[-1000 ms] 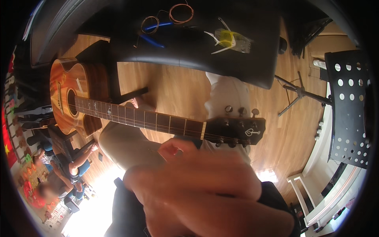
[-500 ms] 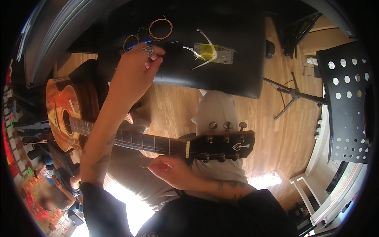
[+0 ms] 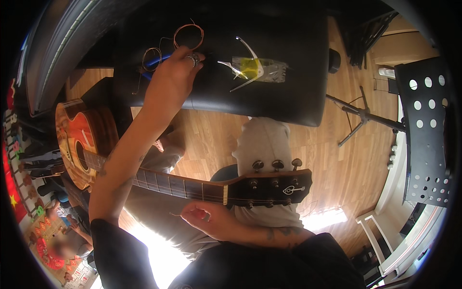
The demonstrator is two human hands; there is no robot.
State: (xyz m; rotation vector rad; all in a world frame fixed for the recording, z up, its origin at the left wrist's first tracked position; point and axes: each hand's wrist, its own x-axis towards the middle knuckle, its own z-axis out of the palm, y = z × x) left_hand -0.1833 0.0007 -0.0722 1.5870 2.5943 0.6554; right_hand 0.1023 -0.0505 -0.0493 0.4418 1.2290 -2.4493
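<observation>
My left hand [image 3: 175, 72] reaches over the black padded bench, fingers curled around a blue-handled tool [image 3: 159, 61] that looks like pliers; its jaws are mostly hidden. Beside it lie a large copper-coloured coil of guitar string [image 3: 202, 34] and a smaller coil [image 3: 145, 57]. Across my lap lies an acoustic guitar [image 3: 166, 183], its black headstock [image 3: 288, 189] pointing right, with strings along the neck. Just below the neck, my right hand [image 3: 207, 220] pinches thumb to finger on a thin piece of string [image 3: 174, 214], whose end pokes out leftward.
On the bench, a silver-white clamp like a capo [image 3: 260, 71] rests on a clear packet [image 3: 278, 72] with yellow in it. A black perforated music stand [image 3: 423, 144] stands at right, its tripod legs [image 3: 364, 117] on the wooden floor. Another person [image 3: 72, 241] is at lower left.
My left hand has shifted slightly, showing more of the blue handles to its left. The right hand stays near the neck, still pinching. The whole view has tilted a little.
</observation>
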